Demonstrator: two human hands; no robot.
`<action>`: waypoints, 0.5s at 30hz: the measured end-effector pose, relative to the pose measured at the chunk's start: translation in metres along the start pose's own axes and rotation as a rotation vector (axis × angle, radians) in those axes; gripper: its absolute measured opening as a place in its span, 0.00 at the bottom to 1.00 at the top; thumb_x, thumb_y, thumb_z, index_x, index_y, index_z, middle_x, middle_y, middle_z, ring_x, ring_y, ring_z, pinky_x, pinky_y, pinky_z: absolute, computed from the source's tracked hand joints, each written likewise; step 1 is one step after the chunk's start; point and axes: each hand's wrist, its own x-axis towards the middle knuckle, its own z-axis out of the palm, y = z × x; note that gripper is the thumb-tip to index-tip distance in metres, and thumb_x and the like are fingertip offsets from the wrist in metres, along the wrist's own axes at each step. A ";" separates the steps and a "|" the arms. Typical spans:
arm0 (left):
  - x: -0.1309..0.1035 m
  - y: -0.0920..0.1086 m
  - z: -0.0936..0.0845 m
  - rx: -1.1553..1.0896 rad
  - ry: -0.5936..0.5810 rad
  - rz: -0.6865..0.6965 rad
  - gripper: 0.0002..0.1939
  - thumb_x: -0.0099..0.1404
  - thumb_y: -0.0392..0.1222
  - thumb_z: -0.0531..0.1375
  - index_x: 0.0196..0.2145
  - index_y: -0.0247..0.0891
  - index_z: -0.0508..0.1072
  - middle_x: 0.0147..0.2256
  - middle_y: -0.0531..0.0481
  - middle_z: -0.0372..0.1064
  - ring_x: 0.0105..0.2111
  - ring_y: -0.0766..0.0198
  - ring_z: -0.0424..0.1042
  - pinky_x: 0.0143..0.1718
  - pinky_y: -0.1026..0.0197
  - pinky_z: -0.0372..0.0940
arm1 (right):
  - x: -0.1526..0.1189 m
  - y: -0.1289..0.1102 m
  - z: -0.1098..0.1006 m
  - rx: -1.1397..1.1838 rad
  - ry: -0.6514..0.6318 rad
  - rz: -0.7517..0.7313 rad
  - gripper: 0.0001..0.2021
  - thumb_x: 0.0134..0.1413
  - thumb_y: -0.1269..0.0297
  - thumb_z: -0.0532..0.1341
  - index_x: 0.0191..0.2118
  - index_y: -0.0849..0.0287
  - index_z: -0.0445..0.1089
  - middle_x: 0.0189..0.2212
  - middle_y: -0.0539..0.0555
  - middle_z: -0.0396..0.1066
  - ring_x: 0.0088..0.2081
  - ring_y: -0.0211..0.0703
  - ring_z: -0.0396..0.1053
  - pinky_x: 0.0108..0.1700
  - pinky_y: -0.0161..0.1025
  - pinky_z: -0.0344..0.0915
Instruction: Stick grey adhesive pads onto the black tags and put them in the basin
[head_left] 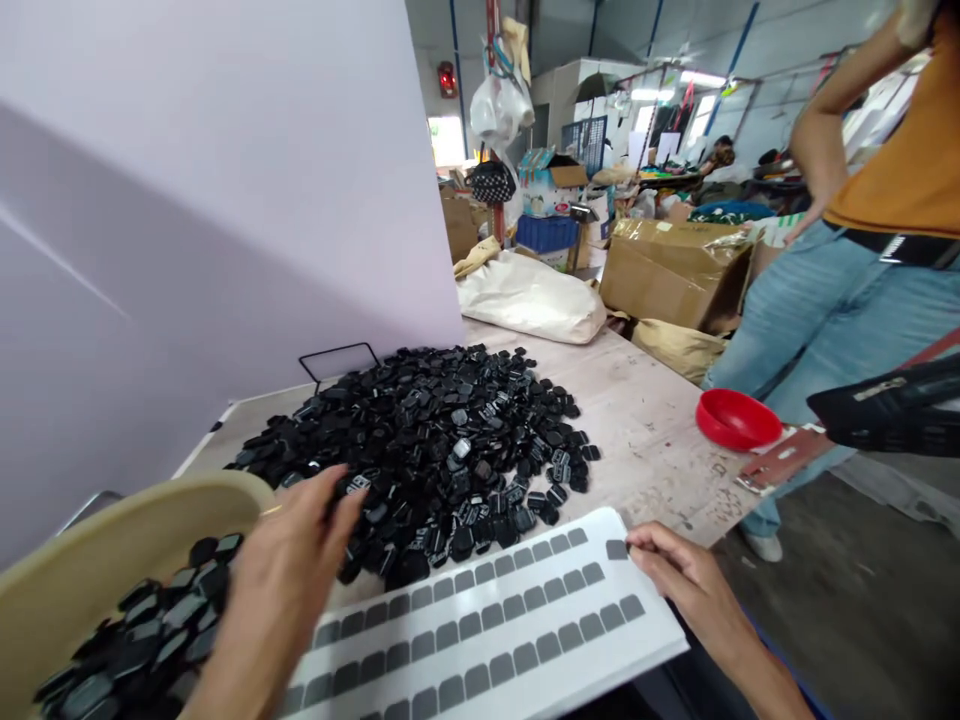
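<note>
My left hand [289, 560] hovers over the near edge of a large heap of small black plastic pieces [450, 440]. Its thumb and index finger are apart, with dark pieces showing behind the gap; the hand is slightly blurred. My right hand [690, 580] pinches a dark grey rounded-square sticker [616, 549] at the right end of a white sheet [667, 635]. Rows of similar grey stickers [525, 657] lie along that sheet, which is tilted at the table's near edge. Left of my left hand, a beige basin [225, 492] contains more black pieces [142, 630].
A pale panel [262, 180] stands behind the heap. The table [637, 410] bears a red bowl [739, 420] at its right edge. A white sack [536, 295] lies at the back. Cardboard boxes [667, 270] stand beyond, and a person in jeans [847, 310] is at the right.
</note>
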 end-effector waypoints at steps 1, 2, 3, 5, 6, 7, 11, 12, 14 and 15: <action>0.011 0.023 0.012 -0.065 -0.087 0.056 0.21 0.66 0.53 0.50 0.49 0.36 0.67 0.43 0.42 0.70 0.41 0.54 0.70 0.45 0.53 0.64 | 0.000 0.000 0.001 -0.006 0.005 -0.003 0.15 0.54 0.52 0.55 0.34 0.58 0.69 0.25 0.49 0.64 0.28 0.40 0.60 0.29 0.34 0.55; 0.022 0.044 0.025 -0.111 -0.146 0.104 0.20 0.66 0.49 0.50 0.49 0.35 0.66 0.44 0.41 0.70 0.43 0.54 0.69 0.46 0.53 0.64 | -0.001 0.000 0.002 -0.010 0.007 -0.005 0.15 0.54 0.51 0.55 0.34 0.58 0.69 0.25 0.49 0.64 0.28 0.40 0.60 0.29 0.34 0.55; 0.032 0.060 0.039 -0.135 -0.239 0.145 0.18 0.67 0.45 0.50 0.51 0.34 0.64 0.46 0.40 0.68 0.46 0.54 0.67 0.48 0.53 0.63 | -0.002 0.001 0.003 -0.010 0.006 -0.006 0.16 0.53 0.50 0.56 0.34 0.58 0.69 0.25 0.49 0.64 0.28 0.40 0.60 0.29 0.34 0.55; 0.046 0.083 0.066 -0.151 -0.372 0.175 0.15 0.64 0.37 0.52 0.49 0.34 0.65 0.46 0.39 0.68 0.48 0.53 0.65 0.49 0.53 0.61 | -0.004 0.005 0.006 -0.006 0.013 -0.009 0.17 0.53 0.49 0.56 0.33 0.58 0.70 0.24 0.49 0.64 0.26 0.40 0.59 0.28 0.34 0.55; 0.051 0.090 0.077 -0.155 -0.408 0.178 0.14 0.62 0.34 0.53 0.46 0.34 0.66 0.44 0.39 0.68 0.46 0.53 0.66 0.48 0.53 0.62 | -0.005 0.007 0.008 -0.001 0.021 -0.012 0.17 0.53 0.48 0.56 0.32 0.58 0.70 0.23 0.49 0.63 0.25 0.39 0.58 0.27 0.34 0.55; 0.054 0.093 0.086 -0.159 -0.429 0.173 0.12 0.61 0.32 0.53 0.43 0.34 0.68 0.42 0.40 0.69 0.45 0.53 0.67 0.47 0.54 0.62 | -0.006 0.010 0.009 0.006 0.033 -0.014 0.17 0.52 0.48 0.56 0.32 0.58 0.70 0.22 0.48 0.62 0.24 0.39 0.57 0.27 0.34 0.54; 0.055 0.088 0.098 -0.237 -0.438 0.119 0.12 0.60 0.27 0.49 0.38 0.35 0.68 0.37 0.41 0.69 0.41 0.55 0.68 0.44 0.55 0.62 | -0.006 0.021 0.012 0.024 0.045 0.001 0.17 0.52 0.46 0.56 0.31 0.55 0.70 0.19 0.47 0.59 0.22 0.38 0.55 0.25 0.34 0.54; 0.054 0.084 0.096 -0.275 -0.433 0.098 0.13 0.60 0.27 0.49 0.38 0.35 0.68 0.36 0.42 0.69 0.41 0.56 0.68 0.44 0.56 0.61 | -0.006 0.022 0.012 0.033 0.042 0.007 0.17 0.52 0.46 0.56 0.31 0.55 0.71 0.20 0.47 0.59 0.22 0.38 0.55 0.25 0.34 0.54; 0.051 0.076 0.088 -0.368 -0.426 0.037 0.13 0.61 0.29 0.48 0.40 0.37 0.68 0.32 0.46 0.68 0.38 0.58 0.69 0.42 0.57 0.61 | -0.004 0.023 0.012 0.067 0.020 0.017 0.17 0.52 0.46 0.57 0.34 0.55 0.72 0.21 0.48 0.62 0.23 0.38 0.56 0.26 0.34 0.55; 0.048 0.073 0.084 -0.421 -0.426 -0.002 0.13 0.62 0.31 0.47 0.40 0.37 0.67 0.30 0.48 0.67 0.35 0.60 0.69 0.40 0.58 0.61 | -0.002 0.022 0.013 0.094 0.000 0.023 0.18 0.52 0.46 0.57 0.35 0.55 0.72 0.23 0.49 0.63 0.24 0.38 0.56 0.26 0.34 0.56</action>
